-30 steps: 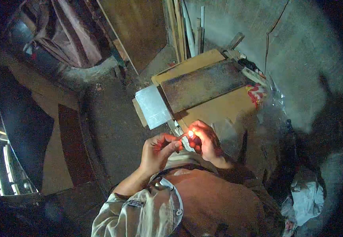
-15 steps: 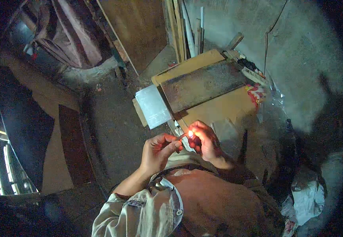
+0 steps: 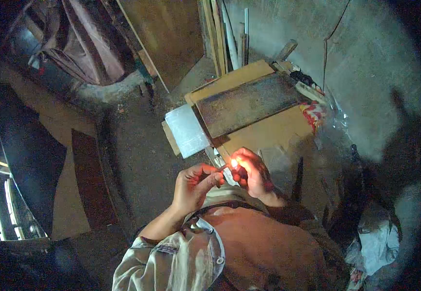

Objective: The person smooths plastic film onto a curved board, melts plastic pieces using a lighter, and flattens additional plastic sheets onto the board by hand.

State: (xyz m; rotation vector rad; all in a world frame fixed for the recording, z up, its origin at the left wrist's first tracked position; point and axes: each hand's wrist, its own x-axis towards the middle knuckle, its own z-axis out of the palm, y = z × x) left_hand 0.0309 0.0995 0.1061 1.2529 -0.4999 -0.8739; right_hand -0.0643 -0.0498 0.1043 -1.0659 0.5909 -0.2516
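Note:
In front of my waist, my left hand point(image 3: 195, 185) is closed, with thumb and forefinger pinching a short thin stick point(image 3: 224, 168). The stick points right, its far end at a small bright flame point(image 3: 234, 163). My right hand point(image 3: 252, 175) curls close around the flame, fingers bent inward. What it grips, if anything, is hidden by the glare and the fingers. Orange light falls on the fingertips of both hands, which are close together.
Ahead lies a cardboard sheet point(image 3: 268, 135) with a dark board point(image 3: 249, 104) on it. A pale flat panel point(image 3: 187, 131) is at its left corner. Wooden strips point(image 3: 218, 41) lean at the wall. A white plastic bag point(image 3: 379, 248) lies at lower right.
Both hands hold almost the same position, with the flame still lit between them. The view has shifted very slightly.

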